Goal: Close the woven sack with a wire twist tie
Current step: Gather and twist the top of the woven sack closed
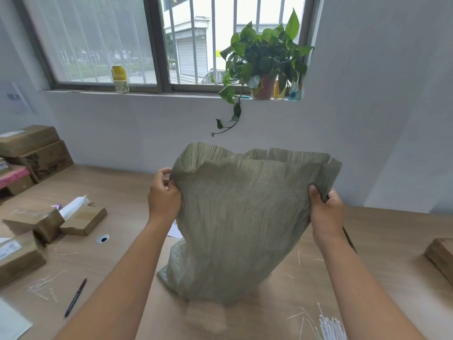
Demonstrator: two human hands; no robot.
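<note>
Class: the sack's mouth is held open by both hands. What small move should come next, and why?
Probably bring the left hand and right hand together to gather the sack into a neck: its mouth gapes wide, and the ties lie untouched.

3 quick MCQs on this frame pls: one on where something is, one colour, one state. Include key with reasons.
1. Where is the black pen?
A. on the table, left of the sack
B. on the windowsill
C. inside the sack

2. What colour is the woven sack?
A. red
B. grey-green
C. blue

3. What state is the sack's mouth in?
A. tied shut
B. open, held at both sides
C. folded flat on the table

Key: 1 A, the pen lies on the wooden table by the left forearm. 2 B, the weave is dull grey-green. 3 B, the left hand and right hand each have a grip on one edge, with no tie on it.
</note>
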